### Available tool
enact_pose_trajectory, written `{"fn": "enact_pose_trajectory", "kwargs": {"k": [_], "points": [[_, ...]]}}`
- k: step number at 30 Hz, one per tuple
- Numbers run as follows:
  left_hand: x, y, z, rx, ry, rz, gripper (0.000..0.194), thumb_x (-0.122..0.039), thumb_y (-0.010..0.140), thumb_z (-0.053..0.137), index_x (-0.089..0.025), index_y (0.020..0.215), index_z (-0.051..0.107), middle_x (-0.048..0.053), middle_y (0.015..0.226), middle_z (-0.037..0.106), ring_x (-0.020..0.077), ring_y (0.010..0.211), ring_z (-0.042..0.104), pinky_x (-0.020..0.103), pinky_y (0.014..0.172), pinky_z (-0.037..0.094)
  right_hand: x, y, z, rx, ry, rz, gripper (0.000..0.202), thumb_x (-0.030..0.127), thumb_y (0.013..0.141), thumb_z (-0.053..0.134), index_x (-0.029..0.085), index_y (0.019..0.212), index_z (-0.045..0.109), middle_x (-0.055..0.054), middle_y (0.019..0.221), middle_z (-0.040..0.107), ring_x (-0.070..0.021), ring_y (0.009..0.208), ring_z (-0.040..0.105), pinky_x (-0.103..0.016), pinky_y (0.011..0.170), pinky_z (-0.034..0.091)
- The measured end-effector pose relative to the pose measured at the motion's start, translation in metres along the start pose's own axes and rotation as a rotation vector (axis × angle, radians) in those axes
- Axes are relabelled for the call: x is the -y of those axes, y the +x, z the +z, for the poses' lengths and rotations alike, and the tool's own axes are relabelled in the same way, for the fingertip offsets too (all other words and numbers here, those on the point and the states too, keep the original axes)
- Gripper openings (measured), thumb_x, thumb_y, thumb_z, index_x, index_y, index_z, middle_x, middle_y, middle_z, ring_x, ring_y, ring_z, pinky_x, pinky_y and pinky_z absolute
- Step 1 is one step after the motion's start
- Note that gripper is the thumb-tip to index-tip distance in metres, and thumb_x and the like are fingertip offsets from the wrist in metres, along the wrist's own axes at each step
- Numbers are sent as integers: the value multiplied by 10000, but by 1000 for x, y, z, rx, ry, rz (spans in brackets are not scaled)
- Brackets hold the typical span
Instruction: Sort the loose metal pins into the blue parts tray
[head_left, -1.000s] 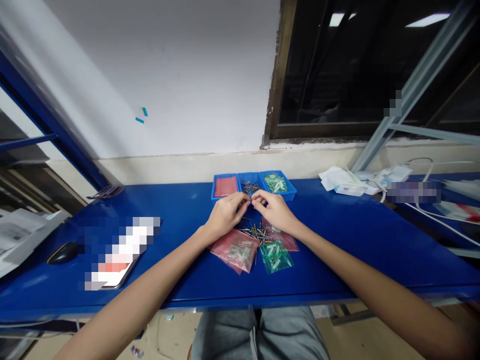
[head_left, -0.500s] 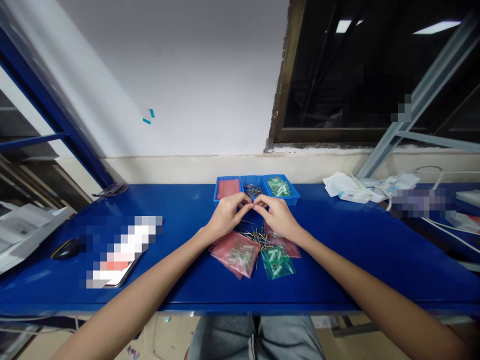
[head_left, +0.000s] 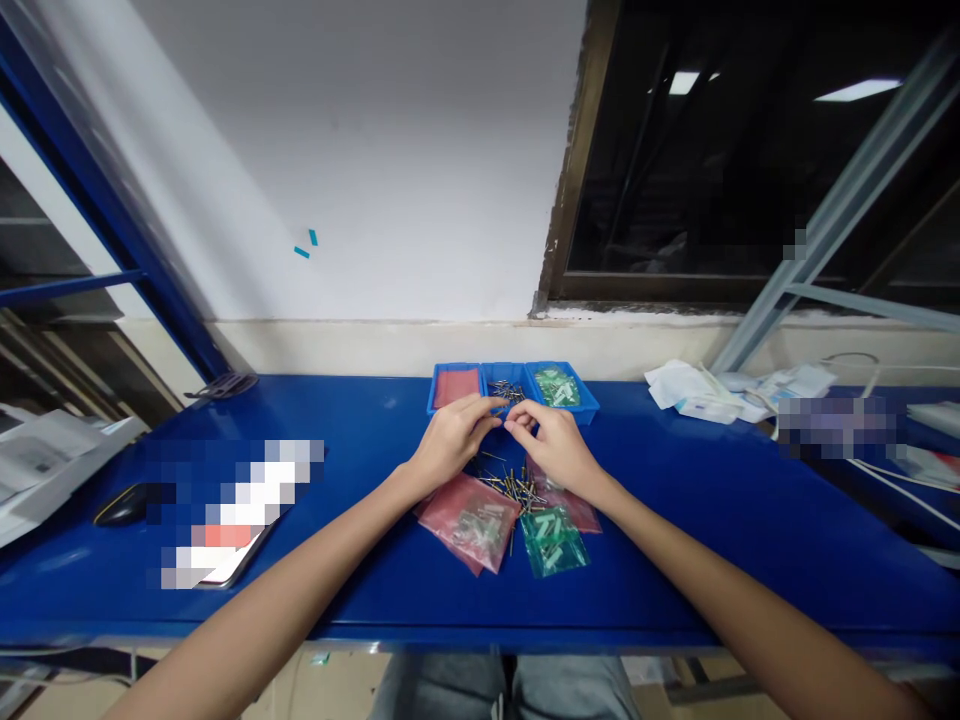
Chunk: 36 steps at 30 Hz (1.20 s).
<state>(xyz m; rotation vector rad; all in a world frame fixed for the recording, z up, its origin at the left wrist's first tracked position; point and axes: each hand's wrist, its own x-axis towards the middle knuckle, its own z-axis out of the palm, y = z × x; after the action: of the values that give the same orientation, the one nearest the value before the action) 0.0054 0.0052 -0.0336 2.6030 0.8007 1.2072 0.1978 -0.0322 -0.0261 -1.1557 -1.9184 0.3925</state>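
My left hand [head_left: 454, 437] and my right hand [head_left: 553, 440] are held close together just in front of the blue bins, fingers bent and thumbs near the fingertips. Anything pinched in either hand is too small to make out. Below them on the table lies a loose pile of thin metal pins [head_left: 517, 488], some with gold-coloured ends. Nearer me rest a pink plastic bag [head_left: 480, 530] with white and metal pieces inside and a green plastic bag [head_left: 555, 545] with white pieces. Another pink bag [head_left: 581, 512] lies partly under the green one, by my right wrist.
Three joined blue bins [head_left: 590, 409] stand at the back, holding pink bags [head_left: 456, 385], metal pins [head_left: 506, 390] and green bags [head_left: 556, 385]. A mouse [head_left: 124, 505] and a blurred phone-like object [head_left: 244, 555] lie left. White packaging [head_left: 701, 390] and cables are at right.
My hands have drawn slightly apart at the fingertips, which met before. The view has tilted up a little. The bags and the pile lie as before.
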Motion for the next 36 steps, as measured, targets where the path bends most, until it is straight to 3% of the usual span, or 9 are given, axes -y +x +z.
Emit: {"fn": "enact_pose_trajectory", "kwargs": {"k": [8, 15, 22, 26, 30, 36], "points": [[-2, -1, 3, -2, -74, 4, 168, -211, 998, 520, -184, 1130, 621, 49, 993, 715, 159, 871, 679, 281, 773, 527, -1, -2, 7, 68, 15, -21, 75, 189, 911, 564, 180, 888, 636, -12, 790, 690, -145, 715, 630, -250, 683, 447], [-5, 0, 3, -43, -99, -29, 133, -299, 956, 617, -169, 961, 639, 16, 830, 731, 130, 708, 673, 234, 638, 490, -7, -1, 7, 90, 66, 0, 96, 198, 903, 586, 177, 850, 664, 3, 746, 684, -134, 669, 606, -235, 635, 417], [-6, 1, 1, -89, -42, -15, 159, -308, 944, 632, -159, 890, 635, 13, 807, 679, 122, 701, 616, 242, 658, 475, -2, 3, -1, -6, 85, -10, 135, 215, 911, 560, 183, 829, 663, -7, 765, 677, -147, 692, 596, -256, 662, 432], [-7, 0, 1, -9, -92, -29, 106, -265, 955, 610, -168, 998, 614, 10, 825, 691, 121, 709, 630, 236, 647, 469, -2, 3, -1, -21, 92, -18, 133, 238, 915, 562, 190, 835, 657, -6, 771, 672, -142, 677, 584, -262, 658, 438], [-6, -3, 3, 35, -113, -64, 233, -220, 976, 536, -174, 1205, 524, 12, 848, 703, 123, 689, 637, 241, 639, 479, -3, 1, 1, -52, 133, 9, 128, 281, 876, 645, 204, 974, 621, 14, 754, 628, -143, 675, 581, -255, 629, 441], [-1, -5, 8, 72, -172, -110, 328, -194, 942, 550, -174, 1248, 431, 10, 849, 691, 135, 688, 646, 249, 644, 503, -5, -1, 1, -41, -15, -78, 259, 144, 908, 548, 211, 1156, 577, -3, 832, 619, -157, 758, 609, -275, 722, 475]]}}
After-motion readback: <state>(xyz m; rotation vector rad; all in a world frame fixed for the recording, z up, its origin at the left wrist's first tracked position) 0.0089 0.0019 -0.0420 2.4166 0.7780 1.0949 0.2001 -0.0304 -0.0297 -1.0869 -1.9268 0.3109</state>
